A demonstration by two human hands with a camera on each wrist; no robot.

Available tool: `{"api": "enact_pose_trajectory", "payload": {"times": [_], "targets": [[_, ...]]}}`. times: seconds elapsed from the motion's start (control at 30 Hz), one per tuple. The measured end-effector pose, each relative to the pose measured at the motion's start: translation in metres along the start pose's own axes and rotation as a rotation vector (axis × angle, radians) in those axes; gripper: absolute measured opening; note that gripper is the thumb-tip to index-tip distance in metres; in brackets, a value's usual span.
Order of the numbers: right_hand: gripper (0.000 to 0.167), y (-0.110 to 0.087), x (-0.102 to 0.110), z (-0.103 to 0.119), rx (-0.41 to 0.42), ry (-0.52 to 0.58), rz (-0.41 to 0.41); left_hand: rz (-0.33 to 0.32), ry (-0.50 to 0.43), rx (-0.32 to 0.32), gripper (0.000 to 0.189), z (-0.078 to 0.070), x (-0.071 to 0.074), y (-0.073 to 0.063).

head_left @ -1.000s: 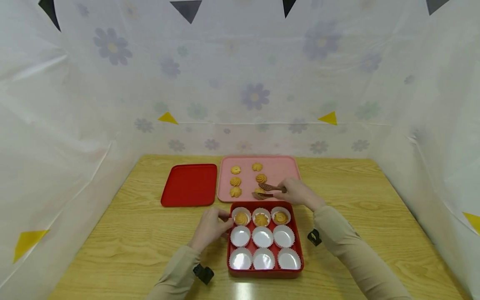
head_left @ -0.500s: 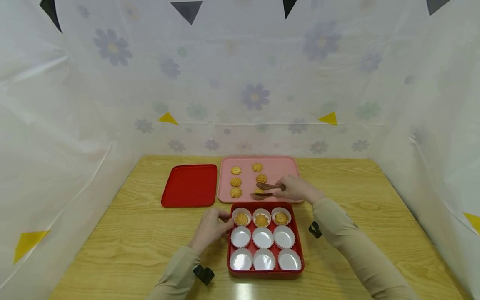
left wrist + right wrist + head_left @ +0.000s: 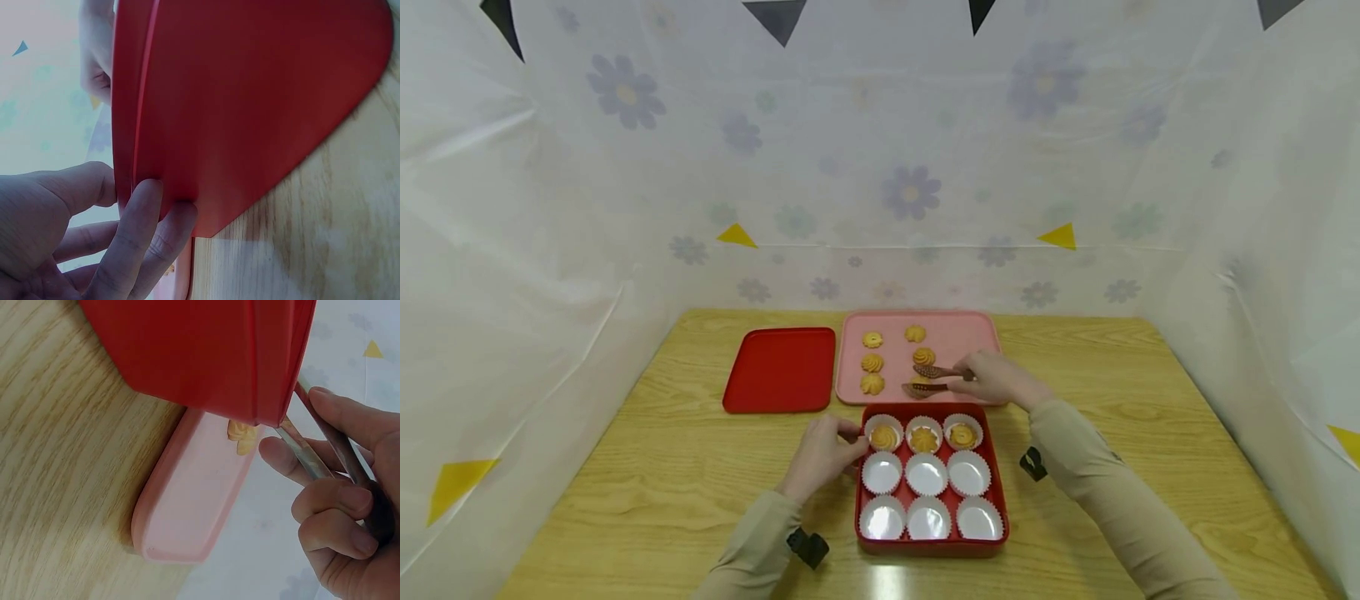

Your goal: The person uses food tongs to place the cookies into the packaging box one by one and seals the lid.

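My right hand (image 3: pixel 996 379) grips brown slotted tongs (image 3: pixel 934 372) over the pink tray (image 3: pixel 966 342). The tongs' two tips lie apart, on either side of a golden piped cookie (image 3: pixel 921 381) that they partly hide. In the right wrist view, curled fingers (image 3: pixel 334 515) wrap the tong arms. Near me stands a red box (image 3: pixel 932 548) lined with rows of white paper cups (image 3: pixel 926 473); its far row holds cookies (image 3: pixel 922 440). My left hand (image 3: pixel 820 457) holds the box's far left side, thumb at the rim and fingertips (image 3: pixel 149 194) against the outer wall.
A flat red tray or lid (image 3: pixel 780 371) lies left of the pink tray on the wooden table (image 3: pixel 670 467). More cookies (image 3: pixel 872 363) sit in two columns on the pink tray. A flower-patterned white sheet (image 3: pixel 850 167) encloses the back and sides.
The tongs have shifted slightly left and settled around the near cookie in the tray's right column. My left hand and the box stay in place.
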State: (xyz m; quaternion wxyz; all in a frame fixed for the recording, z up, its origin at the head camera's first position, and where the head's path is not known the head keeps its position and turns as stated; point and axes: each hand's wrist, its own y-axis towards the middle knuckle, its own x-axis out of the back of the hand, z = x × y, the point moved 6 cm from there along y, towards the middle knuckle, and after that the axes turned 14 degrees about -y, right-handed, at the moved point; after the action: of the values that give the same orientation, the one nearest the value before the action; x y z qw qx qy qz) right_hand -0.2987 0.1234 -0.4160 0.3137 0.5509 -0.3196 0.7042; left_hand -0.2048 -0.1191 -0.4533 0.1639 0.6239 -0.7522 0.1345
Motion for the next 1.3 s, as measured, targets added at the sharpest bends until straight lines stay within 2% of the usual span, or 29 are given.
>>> {"api": "enact_pose_trajectory", "payload": {"times": [0.33, 0.57, 0.77, 1.0, 1.3], "targets": [[0.022, -0.0004, -0.0021, -0.0013, -0.012, -0.021, 0.022, -0.007, 0.000, 0.006, 0.012, 0.0001, 0.0000, 0.0001], [0.026, 0.0023, -0.0027, -0.0001, -0.009, -0.054, 0.059, 0.015, -0.034, 0.031, 0.013, 0.0020, -0.0009, -0.0007], [0.025, 0.0029, -0.0018, -0.0011, -0.007, -0.056, 0.067, 0.022, -0.046, 0.025, 0.013, 0.0024, -0.0020, -0.0006], [0.022, 0.0027, -0.0010, -0.0024, 0.037, -0.069, 0.029, 0.023, -0.052, 0.026, 0.014, 0.0004, -0.0014, 0.0000], [0.027, -0.0006, 0.0053, -0.0036, 0.037, -0.045, -0.027, 0.021, -0.057, 0.041, 0.016, 0.0000, -0.0009, -0.0008]]}}
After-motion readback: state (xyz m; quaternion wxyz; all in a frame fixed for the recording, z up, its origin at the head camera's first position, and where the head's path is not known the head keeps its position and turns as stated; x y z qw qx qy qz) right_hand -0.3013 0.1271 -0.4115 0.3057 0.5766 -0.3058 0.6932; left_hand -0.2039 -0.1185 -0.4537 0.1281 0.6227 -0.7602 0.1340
